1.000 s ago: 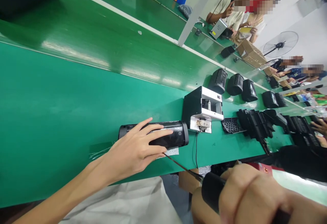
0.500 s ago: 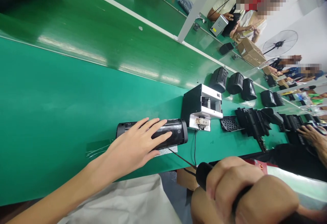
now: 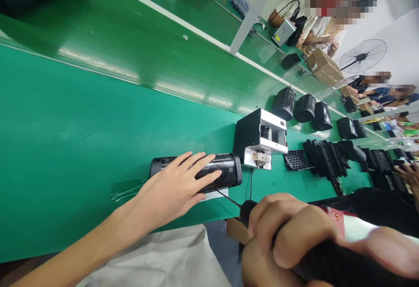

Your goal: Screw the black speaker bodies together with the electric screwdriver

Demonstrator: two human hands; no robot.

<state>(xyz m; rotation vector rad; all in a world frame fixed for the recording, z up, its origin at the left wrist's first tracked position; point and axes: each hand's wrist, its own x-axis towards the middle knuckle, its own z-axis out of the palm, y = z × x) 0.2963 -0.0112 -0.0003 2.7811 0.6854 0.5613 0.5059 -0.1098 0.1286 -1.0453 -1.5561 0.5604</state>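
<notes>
A black speaker with a perforated front lies lengthwise on the green bench. My left hand rests flat on top of it, fingers spread, covering its middle. Close to the camera, my right hand wraps round the black body of an electric screwdriver. The long thin bit reaches up and left to the speaker's lower edge; whether it sits in a screw I cannot tell. A silvery sheet shows partly beneath the speaker.
Right of the speaker stands a black-and-white screw feeder with a cable. Farther right lie black grilles and stacked black parts. Several speaker housings line the conveyor. Co-workers sit across it; a person's hand is at far right.
My right hand and the screwdriver have shifted slightly left and up, closer to the speaker. My left hand stays on the speaker. The co-worker's hand at the right has moved toward the frame edge.
</notes>
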